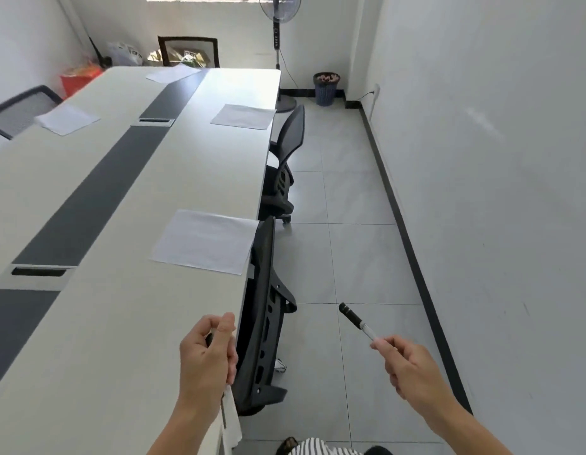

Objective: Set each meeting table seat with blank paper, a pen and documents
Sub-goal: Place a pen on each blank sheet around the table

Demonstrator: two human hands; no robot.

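A left sheet [66, 119] of paper lay at the left edge of the worktop [121, 323], beside a mesh chair [19, 110]. A far sheet [171, 73] lay at the far end. Along the right edge lay a third sheet [242, 116] towards the far corner and a nearest sheet [204, 246], flush with the edge beside a black chair [265, 323]. At the near right edge the left hand [208, 359] curled round a white sheaf [232, 418] hanging below it, plus something dark, too hidden to name. Beyond the worktop, above the floor [367, 257], the right hand [413, 369] pinched a pen [357, 321] by its white end, black cap pointing away
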